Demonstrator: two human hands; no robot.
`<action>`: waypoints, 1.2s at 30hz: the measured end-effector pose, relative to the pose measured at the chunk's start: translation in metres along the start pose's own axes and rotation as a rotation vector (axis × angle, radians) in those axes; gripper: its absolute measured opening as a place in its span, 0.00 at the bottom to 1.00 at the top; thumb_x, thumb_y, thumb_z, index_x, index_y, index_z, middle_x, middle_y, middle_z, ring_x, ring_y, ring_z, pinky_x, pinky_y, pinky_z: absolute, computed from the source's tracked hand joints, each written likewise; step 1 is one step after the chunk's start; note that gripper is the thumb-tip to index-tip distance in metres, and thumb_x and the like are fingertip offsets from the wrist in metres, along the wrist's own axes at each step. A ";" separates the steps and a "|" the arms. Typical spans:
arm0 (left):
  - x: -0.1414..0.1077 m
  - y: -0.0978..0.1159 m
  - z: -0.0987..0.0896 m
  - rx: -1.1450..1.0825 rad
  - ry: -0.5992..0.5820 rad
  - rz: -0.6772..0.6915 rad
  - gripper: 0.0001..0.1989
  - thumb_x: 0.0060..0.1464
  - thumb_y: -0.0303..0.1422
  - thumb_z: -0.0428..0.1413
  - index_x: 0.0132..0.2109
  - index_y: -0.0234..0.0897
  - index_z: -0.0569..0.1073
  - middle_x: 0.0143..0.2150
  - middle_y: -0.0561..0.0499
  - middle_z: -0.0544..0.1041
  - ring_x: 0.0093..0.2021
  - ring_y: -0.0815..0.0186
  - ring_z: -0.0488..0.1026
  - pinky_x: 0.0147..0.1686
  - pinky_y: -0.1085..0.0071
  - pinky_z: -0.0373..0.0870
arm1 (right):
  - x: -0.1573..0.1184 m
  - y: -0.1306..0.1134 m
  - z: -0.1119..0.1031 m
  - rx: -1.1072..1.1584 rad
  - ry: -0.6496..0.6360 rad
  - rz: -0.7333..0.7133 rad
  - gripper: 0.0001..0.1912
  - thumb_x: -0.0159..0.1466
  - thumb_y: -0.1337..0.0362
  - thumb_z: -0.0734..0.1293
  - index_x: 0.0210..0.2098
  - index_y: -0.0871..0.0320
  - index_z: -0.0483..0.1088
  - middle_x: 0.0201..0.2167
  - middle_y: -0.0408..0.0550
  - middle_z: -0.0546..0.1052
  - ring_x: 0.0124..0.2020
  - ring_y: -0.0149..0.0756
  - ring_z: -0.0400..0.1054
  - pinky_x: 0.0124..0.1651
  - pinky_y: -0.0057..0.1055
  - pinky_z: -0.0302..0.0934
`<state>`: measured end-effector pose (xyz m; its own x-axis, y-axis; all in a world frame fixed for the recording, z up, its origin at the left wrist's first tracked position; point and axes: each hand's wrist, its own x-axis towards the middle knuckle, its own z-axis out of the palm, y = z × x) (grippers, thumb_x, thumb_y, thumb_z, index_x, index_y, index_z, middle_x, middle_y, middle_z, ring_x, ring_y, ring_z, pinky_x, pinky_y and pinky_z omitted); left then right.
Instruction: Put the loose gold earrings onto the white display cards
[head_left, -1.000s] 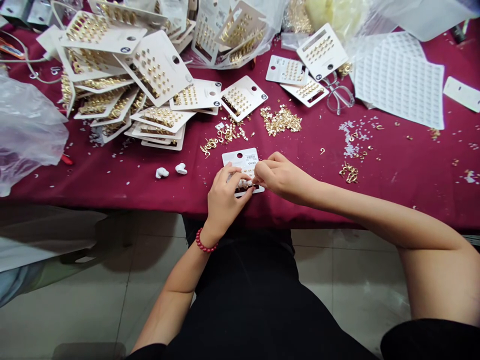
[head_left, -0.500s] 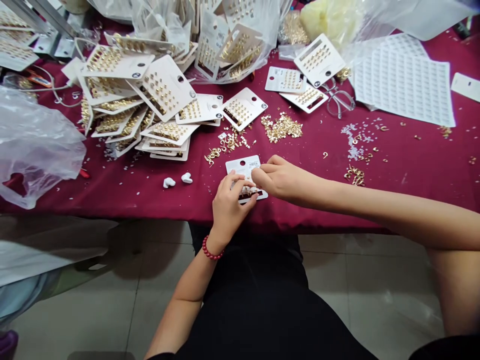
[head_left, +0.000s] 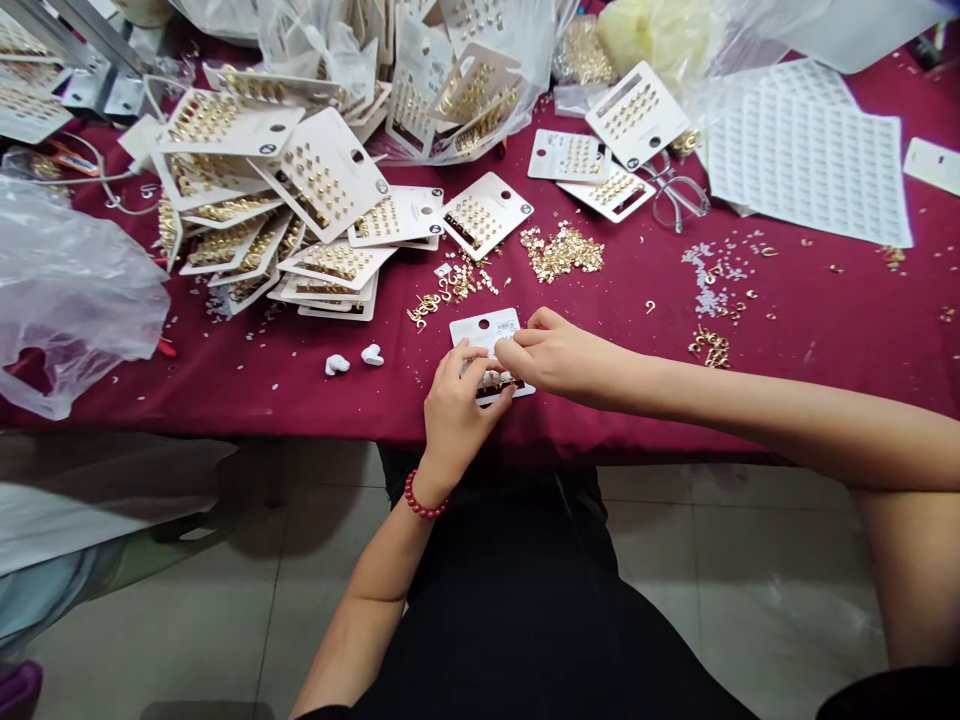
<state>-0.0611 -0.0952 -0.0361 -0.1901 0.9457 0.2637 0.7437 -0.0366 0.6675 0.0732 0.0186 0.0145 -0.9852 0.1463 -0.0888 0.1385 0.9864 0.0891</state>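
Observation:
A white earring card (head_left: 478,325) lies on the cloth near the table's front edge, with a round hole at its top, a printed label and a dark strip along the bottom. My left hand (head_left: 459,398) holds it from the left, fingers curved over its face and thumb at the lower edge. Between thumb and fingers, small pale and gold pieces show on the card. My right hand (head_left: 551,355) is closed over the card's right side, fingertips pinched together at its face. Whatever is in that pinch is too small to make out.
Stacked cards of gold earrings (head_left: 322,185) fill the left back. Loose gold pieces (head_left: 562,252) and gold hooks (head_left: 709,348) lie beyond my hands. Two white earbuds (head_left: 372,355) sit to the left. Glasses (head_left: 679,195) and a sticker sheet (head_left: 806,160) are at the right back.
My right hand has shifted very slightly left over the card. My left hand keeps its hold, and the other things lie as before.

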 end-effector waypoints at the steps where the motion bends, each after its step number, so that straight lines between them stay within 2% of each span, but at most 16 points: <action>1: 0.000 0.000 0.000 0.002 -0.001 -0.001 0.10 0.52 0.32 0.63 0.42 0.41 0.73 0.48 0.49 0.75 0.59 0.56 0.70 0.53 0.64 0.71 | -0.001 -0.001 -0.002 -0.003 0.003 -0.001 0.12 0.67 0.76 0.49 0.48 0.64 0.54 0.23 0.39 0.65 0.26 0.32 0.57 0.39 0.33 0.44; 5: 0.000 -0.001 0.001 0.008 0.001 -0.004 0.11 0.52 0.32 0.63 0.43 0.41 0.73 0.48 0.48 0.75 0.59 0.56 0.70 0.52 0.64 0.71 | -0.003 -0.004 -0.012 -0.033 0.032 -0.027 0.11 0.68 0.76 0.49 0.48 0.64 0.55 0.24 0.41 0.66 0.29 0.33 0.60 0.41 0.33 0.45; 12: 0.000 -0.002 0.001 0.023 0.022 0.011 0.12 0.51 0.32 0.63 0.44 0.41 0.72 0.49 0.48 0.75 0.58 0.57 0.71 0.50 0.65 0.72 | 0.000 -0.002 -0.018 -0.016 -0.032 -0.071 0.11 0.68 0.76 0.49 0.47 0.65 0.56 0.23 0.42 0.66 0.29 0.34 0.60 0.40 0.33 0.46; 19: 0.000 -0.001 0.002 0.038 0.022 0.019 0.12 0.52 0.32 0.63 0.44 0.40 0.73 0.49 0.47 0.76 0.58 0.56 0.70 0.52 0.65 0.72 | -0.005 -0.003 -0.018 -0.004 0.021 -0.071 0.11 0.68 0.77 0.49 0.48 0.65 0.54 0.27 0.43 0.68 0.31 0.33 0.60 0.41 0.32 0.46; 24: 0.000 -0.001 0.001 0.018 0.014 0.017 0.10 0.52 0.33 0.63 0.42 0.41 0.74 0.49 0.48 0.76 0.58 0.57 0.70 0.52 0.65 0.71 | -0.005 0.000 -0.015 -0.004 0.009 -0.030 0.11 0.67 0.78 0.48 0.44 0.63 0.55 0.26 0.42 0.66 0.28 0.31 0.57 0.40 0.32 0.46; 28: 0.000 -0.001 0.001 0.025 0.011 0.009 0.11 0.52 0.33 0.63 0.43 0.41 0.74 0.49 0.48 0.76 0.59 0.57 0.70 0.52 0.65 0.71 | -0.007 -0.002 -0.016 0.006 0.031 -0.054 0.09 0.68 0.77 0.48 0.44 0.63 0.54 0.28 0.43 0.66 0.31 0.31 0.58 0.41 0.32 0.46; 36: 0.000 0.000 0.000 0.010 0.009 -0.002 0.10 0.52 0.33 0.63 0.43 0.41 0.74 0.49 0.48 0.75 0.59 0.57 0.70 0.51 0.66 0.71 | -0.003 -0.003 -0.016 0.046 -0.024 -0.020 0.08 0.68 0.76 0.50 0.41 0.61 0.55 0.26 0.42 0.65 0.28 0.30 0.56 0.40 0.32 0.46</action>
<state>-0.0611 -0.0950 -0.0358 -0.1976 0.9427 0.2687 0.7496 -0.0314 0.6611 0.0739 0.0139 0.0300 -0.9852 0.1279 -0.1139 0.1239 0.9914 0.0418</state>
